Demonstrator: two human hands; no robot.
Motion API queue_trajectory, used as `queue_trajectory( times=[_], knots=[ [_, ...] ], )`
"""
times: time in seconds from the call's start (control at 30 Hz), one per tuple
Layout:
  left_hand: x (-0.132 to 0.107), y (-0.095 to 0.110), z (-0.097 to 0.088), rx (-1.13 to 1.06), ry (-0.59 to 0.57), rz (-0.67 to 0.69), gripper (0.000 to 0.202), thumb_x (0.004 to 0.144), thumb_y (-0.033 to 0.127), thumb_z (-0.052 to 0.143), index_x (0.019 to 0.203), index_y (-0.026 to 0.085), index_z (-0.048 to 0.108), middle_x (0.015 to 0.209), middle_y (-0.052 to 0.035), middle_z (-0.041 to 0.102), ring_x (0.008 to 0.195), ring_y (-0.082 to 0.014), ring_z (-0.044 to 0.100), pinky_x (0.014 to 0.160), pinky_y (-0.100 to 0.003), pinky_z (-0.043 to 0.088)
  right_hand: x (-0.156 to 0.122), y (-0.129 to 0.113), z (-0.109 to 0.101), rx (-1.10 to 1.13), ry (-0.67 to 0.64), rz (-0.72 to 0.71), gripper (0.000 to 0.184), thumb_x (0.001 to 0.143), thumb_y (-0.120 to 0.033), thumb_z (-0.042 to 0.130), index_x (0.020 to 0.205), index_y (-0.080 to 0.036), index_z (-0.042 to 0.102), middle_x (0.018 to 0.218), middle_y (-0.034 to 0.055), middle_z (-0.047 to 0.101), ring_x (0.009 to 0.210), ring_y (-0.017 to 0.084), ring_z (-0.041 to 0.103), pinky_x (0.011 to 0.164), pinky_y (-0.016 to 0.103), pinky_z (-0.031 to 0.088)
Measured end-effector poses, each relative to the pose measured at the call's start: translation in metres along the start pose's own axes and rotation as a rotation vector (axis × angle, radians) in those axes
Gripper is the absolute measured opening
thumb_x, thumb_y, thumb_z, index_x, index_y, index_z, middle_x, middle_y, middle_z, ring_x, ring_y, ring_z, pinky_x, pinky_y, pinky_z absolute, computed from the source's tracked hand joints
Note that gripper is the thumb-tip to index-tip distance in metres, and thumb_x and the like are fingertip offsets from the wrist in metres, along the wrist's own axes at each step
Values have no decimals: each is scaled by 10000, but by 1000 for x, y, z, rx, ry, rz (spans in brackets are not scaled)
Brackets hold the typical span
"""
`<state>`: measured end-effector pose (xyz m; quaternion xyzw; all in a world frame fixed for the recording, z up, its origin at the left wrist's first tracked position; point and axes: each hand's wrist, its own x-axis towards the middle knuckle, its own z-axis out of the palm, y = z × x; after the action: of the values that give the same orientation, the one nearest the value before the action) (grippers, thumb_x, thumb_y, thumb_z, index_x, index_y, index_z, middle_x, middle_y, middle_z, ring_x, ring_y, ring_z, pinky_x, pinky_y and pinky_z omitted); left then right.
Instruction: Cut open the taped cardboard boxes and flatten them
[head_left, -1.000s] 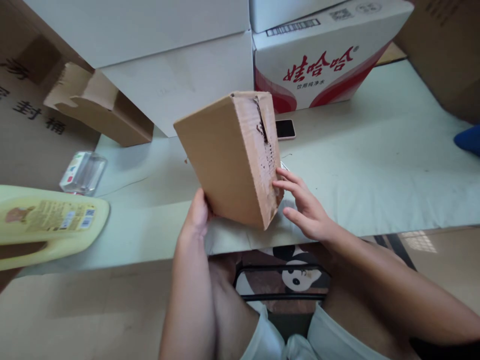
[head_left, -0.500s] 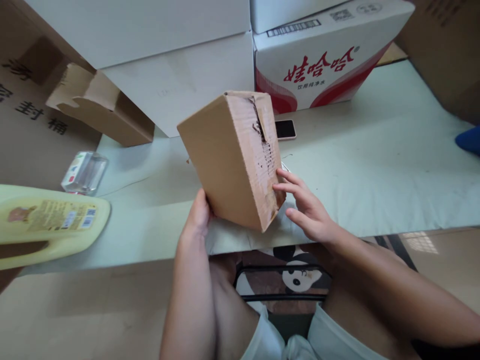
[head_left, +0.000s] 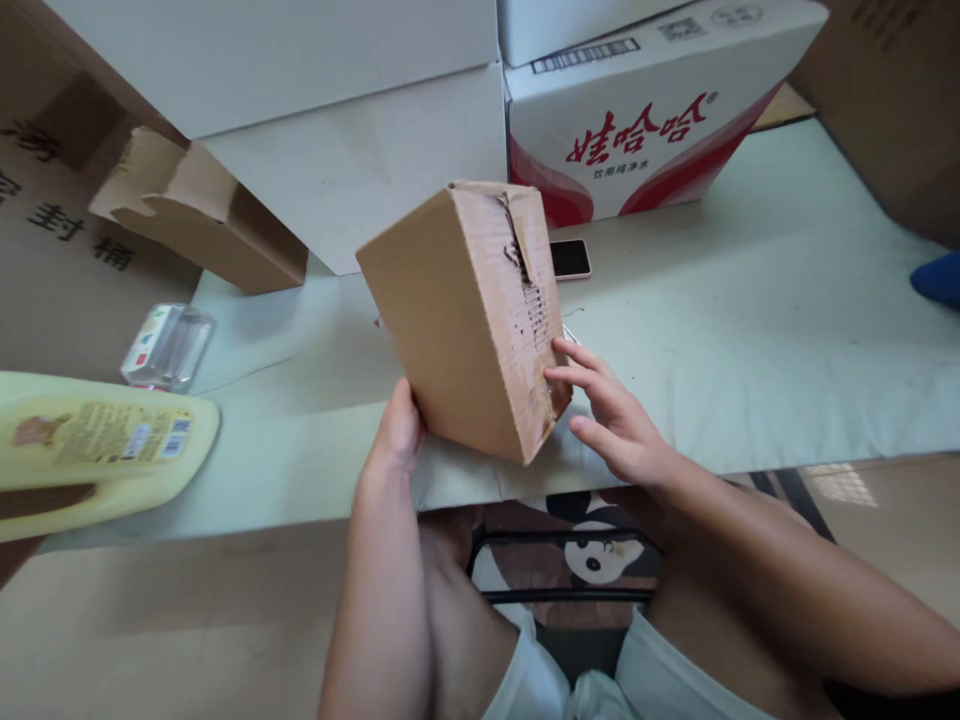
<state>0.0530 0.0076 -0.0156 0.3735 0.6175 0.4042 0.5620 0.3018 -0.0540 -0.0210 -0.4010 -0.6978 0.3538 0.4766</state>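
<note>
Clasped from below, the brown corrugated cardboard box (head_left: 457, 320) tilts up in the left hand (head_left: 395, 432). The thumb presses on the box's broad plain face near its lower edge, and the other fingers are hidden behind it. The right hand (head_left: 615, 425) is spread, not closed. Its outstretched fingertips (head_left: 559, 375) touch the lower part of the box's narrow end face.

That end face is badly worn. A ragged tear runs down from its top edge, the outer paper is stripped off so the ribbed fluting shows, and the bottom corner by the fingertips is crushed and frayed. The broad face is smooth and unmarked.

The box is held above the near edge of a pale green table cover (head_left: 750, 330). Just beyond the held box lies a dark-screened phone (head_left: 570, 258), and further beyond stands a white carton with red lettering (head_left: 645, 120). Well off to the left of the left hand lie a yellow plastic bottle (head_left: 97, 440) and a clear plastic case (head_left: 166, 345).
</note>
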Motion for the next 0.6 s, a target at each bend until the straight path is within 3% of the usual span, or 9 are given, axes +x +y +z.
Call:
queue_trajectory(
  times=[0.13,0.6],
  knots=[
    [-3,4,3,-41,62,-102,389,860,457,442,979,197,706,1158,-70,748,1161,-287,636,877,-412,569,0,-1,0,-26,0,24,422,950,-489,544,1353,-366,552,1575,56,404,1468,299,371,1178,567,357],
    [-2,4,4,-68,57,-93,380,862,445,453,972,196,719,1092,-72,765,1193,-292,626,948,-435,546,0,-1,-1,-27,1,25,414,948,-476,548,1346,-361,558,1572,64,410,1461,302,386,1170,565,370]
  ],
)
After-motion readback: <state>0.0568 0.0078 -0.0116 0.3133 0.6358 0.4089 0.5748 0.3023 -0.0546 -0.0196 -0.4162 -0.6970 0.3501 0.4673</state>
